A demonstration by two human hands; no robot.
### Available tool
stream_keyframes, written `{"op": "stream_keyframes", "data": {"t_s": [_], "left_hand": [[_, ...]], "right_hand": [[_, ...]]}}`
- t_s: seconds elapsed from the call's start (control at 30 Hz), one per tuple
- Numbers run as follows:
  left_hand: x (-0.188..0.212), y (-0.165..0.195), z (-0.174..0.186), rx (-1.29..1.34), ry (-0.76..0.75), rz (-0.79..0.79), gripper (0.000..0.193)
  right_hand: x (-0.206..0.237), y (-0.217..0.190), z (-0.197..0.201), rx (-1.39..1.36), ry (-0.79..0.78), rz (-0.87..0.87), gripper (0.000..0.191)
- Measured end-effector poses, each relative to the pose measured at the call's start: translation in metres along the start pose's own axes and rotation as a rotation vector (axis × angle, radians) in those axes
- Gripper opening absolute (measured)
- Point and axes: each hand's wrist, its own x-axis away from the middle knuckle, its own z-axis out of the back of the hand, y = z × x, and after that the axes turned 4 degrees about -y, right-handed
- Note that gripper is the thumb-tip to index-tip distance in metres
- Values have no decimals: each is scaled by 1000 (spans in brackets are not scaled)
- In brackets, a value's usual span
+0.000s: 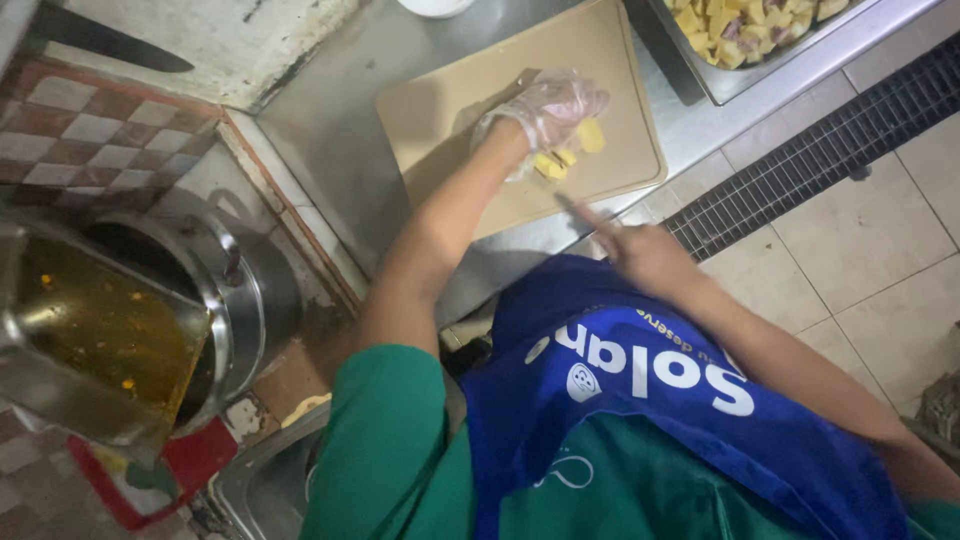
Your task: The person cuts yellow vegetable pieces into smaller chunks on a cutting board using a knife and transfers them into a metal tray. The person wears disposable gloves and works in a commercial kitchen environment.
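Left hand (545,105): in a clear disposable glove, fingers curled down onto the beige cutting board (450,110), pressing on yellow food pieces (568,158), some of which show just near of the fingertips and one just to the right. Right hand (640,250): bare, closed round the handle of a knife (585,212), whose dark blade points far-left toward the near edge of the board; the blade is blurred and whether its tip touches the board cannot be told. Cutting board: lies on a steel counter (330,120), tilted in view, with the food pieces at its right near part. Metal tray (740,75): at the far right on the counter, holding many cut yellow cubes (740,25), some with purple skin, well apart from the board. Floor drain grate (830,145): dark, running along the tiled floor just right of the counter. Large steel pot (240,290): at the left, near side, on a tiled ledge. Rectangular metal container (90,330): tilted over the pot's left part, holding brownish-orange liquid. Long dark knife (100,40): lies at the far left corner, on a pale surface. Clothing: green shirt (385,450) under a blue apron (660,400) with white lettering, filling the near centre.
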Motion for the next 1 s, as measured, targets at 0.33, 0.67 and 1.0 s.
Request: {"op": "stream_keyframes", "data": {"t_s": [0.33,0.67,1.0], "left_hand": [[94,6,-72,-166,781,95,30],[125,70,-78,185,950,385,66],[107,39,-55,312,1225,306,53]], "right_hand": [[-18,22,5,-9,140,-120,58],[-14,9,11,-145,147,-6,57],[-8,-23,26,41,98,16,61]]}}
